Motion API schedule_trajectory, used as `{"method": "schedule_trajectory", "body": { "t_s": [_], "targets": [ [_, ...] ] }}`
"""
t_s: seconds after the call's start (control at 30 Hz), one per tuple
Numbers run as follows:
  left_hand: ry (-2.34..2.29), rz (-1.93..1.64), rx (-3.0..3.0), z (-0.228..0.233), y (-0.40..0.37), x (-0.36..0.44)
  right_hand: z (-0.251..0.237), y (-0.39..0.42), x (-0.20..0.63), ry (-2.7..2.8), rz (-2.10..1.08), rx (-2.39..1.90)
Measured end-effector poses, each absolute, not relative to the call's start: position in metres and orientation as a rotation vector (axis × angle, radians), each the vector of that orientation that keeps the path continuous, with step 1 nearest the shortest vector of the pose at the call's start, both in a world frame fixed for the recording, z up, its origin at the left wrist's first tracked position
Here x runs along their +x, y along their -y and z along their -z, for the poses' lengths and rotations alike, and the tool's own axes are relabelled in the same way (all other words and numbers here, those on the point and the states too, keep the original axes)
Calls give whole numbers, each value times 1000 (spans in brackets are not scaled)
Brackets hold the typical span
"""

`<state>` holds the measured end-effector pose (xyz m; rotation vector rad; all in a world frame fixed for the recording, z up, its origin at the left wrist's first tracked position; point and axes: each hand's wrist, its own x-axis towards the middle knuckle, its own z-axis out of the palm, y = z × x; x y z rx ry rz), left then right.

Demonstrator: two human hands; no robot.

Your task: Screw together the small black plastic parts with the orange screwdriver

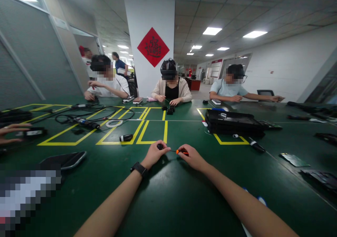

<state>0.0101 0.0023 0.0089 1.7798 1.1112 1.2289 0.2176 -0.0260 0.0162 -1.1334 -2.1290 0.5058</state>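
My left hand (154, 154), with a black watch (138, 169) on its wrist, is closed around a small black part (160, 146) just above the green table (168, 198). What this part is I cannot make out. Facing it, my right hand (194, 157) grips an orange and black screwdriver (178, 151). Its thin dark shaft points left to the fingertips of my left hand. Whether the tip touches the black part is hidden by the fingers.
Ahead to the right lies a stack of black trays (231, 121). Black cables (86, 121), a white ring (114, 123) and a black cylinder (126, 138) lie ahead left. A phone-like slab (71, 159) is nearer. Green circuit boards (294, 160) lie right. Several people sit around the table.
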Motion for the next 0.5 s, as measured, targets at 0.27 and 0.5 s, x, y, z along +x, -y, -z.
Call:
{"method": "schedule_trajectory", "body": {
  "t_s": [0.27, 0.5],
  "targets": [
    [-1079, -1222, 1749, -9, -1, 9, -19, 27, 220, 2243, -411, -1063],
    [-1048, -1177, 1751, -8, -1, 11, -14, 27, 217, 2111, -494, -1140]
  ]
}}
